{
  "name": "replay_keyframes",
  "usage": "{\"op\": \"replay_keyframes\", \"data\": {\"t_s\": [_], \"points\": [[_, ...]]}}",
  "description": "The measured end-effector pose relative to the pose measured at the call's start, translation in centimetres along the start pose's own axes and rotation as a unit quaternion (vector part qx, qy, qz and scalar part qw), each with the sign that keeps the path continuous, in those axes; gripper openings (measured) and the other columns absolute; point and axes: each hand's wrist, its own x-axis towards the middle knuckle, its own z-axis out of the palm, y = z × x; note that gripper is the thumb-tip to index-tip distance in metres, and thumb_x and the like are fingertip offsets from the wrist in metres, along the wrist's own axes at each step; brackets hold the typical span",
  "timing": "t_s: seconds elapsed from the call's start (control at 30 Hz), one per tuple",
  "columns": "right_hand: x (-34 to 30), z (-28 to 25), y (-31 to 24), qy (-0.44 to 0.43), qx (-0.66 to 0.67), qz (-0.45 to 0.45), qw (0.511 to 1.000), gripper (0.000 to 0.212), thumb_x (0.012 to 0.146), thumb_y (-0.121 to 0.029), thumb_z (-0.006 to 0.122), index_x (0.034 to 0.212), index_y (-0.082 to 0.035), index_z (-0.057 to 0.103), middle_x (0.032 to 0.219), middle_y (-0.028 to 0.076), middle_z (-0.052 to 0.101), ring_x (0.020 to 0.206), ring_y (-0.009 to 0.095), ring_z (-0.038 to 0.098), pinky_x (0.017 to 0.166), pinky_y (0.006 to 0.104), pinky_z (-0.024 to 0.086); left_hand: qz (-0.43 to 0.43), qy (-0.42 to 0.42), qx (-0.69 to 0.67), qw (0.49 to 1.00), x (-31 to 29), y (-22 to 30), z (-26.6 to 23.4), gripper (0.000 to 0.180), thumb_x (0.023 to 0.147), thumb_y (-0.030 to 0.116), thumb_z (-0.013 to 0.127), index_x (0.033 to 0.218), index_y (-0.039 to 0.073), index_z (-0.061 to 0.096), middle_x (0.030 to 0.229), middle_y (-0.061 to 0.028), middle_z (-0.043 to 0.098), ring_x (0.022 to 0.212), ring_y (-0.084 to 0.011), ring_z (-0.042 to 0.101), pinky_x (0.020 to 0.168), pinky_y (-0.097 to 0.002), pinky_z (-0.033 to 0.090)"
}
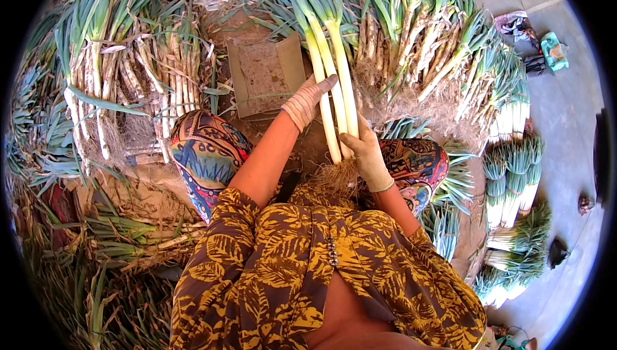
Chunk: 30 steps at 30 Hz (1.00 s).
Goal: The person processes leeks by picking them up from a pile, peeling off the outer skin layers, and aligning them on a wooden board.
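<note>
Three long leeks (330, 74) with clean pale stems, green tops and brown hairy roots stand upright in front of me, roots toward my lap. My left hand (307, 99), in a light glove, is closed around the stems at mid-height. Lower down, near the roots (339, 180), my gloved right hand (367, 154) wraps the same stems, its thumb across them. Beyond my left hand lies an opened cardboard box (260, 74) with dirt on its base.
Unpeeled leeks with soil and roots pile up on the left (103, 80) and far right (411, 35). Tied bundles of cleaned leeks (514, 176) line the right side by the grey floor (575, 164). Leek leaves (96, 292) cover the lower left. A dark cloth (517, 26) lies at upper right.
</note>
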Motion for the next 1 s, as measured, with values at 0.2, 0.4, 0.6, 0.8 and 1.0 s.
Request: {"op": "replay_keyframes", "data": {"t_s": [0.2,0.4,0.6,0.8,1.0], "points": [[-0.8,0.5,1.4,0.032,-0.024,-0.036,0.999,0.07,0.086,0.004,0.059,0.149,0.004,0.028,0.126,0.01,0.055,0.108,0.016,0.057,0.094,0.0292,0.048,0.008,0.106,0.065,0.992,1.1,0.2,-1.2,0.044,0.09,0.034,0.073,0.12,0.005,0.059,0.104,-0.0058,0.069,0.092,-0.0198,0.067,0.078,-0.0344,0.057],[-0.1,0.9,3.9,0.069,-0.061,-0.061,0.994,0.07,0.09,0.001,0.055,0.152,0.003,0.023,0.131,0.016,0.055,0.111,0.021,0.059,0.097,0.0311,0.047,0.036,0.105,0.051,0.993,1.1,0.3,-0.8,0.039,0.091,0.028,0.071,0.121,0.006,0.058,0.102,-0.0067,0.069,0.084,-0.0206,0.068,0.071,-0.0359,0.059],[-0.2,-0.7,2.4,-0.012,-0.228,-0.039,0.973,0.072,0.092,-0.005,0.059,0.153,0.002,0.021,0.13,0.019,0.057,0.112,0.022,0.059,0.099,0.0328,0.046,0.066,0.059,0.017,0.996,1.4,-0.1,-1.6,0.033,0.09,0.025,0.074,0.115,0.007,0.061,0.095,-0.0064,0.07,0.079,-0.0207,0.069,0.07,-0.0359,0.06],[0.3,-0.8,0.6,-0.064,-0.196,-0.034,0.978,0.076,0.092,-0.006,0.062,0.154,0.002,0.019,0.132,0.015,0.055,0.114,0.018,0.056,0.099,0.0304,0.045,0.087,0.059,0.027,0.994,1.2,0.9,-1.7,0.044,0.084,0.031,0.079,0.115,0.006,0.06,0.095,-0.0065,0.069,0.08,-0.0207,0.069,0.071,-0.037,0.06],[0.3,0.1,-0.5,-0.073,-0.137,0.021,0.988,0.082,0.088,-0.006,0.068,0.153,0.001,0.019,0.122,0.013,0.058,0.097,0.015,0.061,0.08,0.0267,0.053,0.074,0.053,-0.017,0.996,0.3,1.8,-1.1,0.038,0.086,0.026,0.077,0.113,0.005,0.062,0.095,-0.0079,0.07,0.08,-0.021,0.07,0.071,-0.0363,0.061]]}}
